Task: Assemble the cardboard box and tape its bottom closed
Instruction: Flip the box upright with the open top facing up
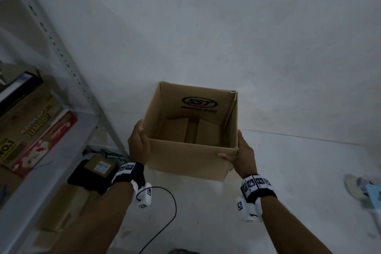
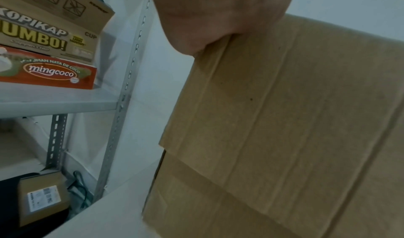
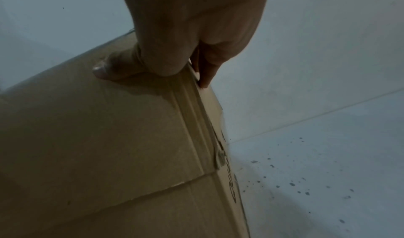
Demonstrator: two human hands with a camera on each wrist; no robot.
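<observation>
Cardboard box [image 1: 186, 155] squared up, open top, held above floor [image 1: 288, 171] nr wall. Left hand [image 1: 138, 144] & right hand [image 1: 241, 153] clasped near corners. Bottom flaps folded in; tape unseen. Next prob: flip, tape seam.

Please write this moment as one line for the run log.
stage: box upright, top open | cardboard box: bottom flaps folded in | left hand: holds left wall | right hand: grips near right corner | tape on bottom: cannot tell
</observation>
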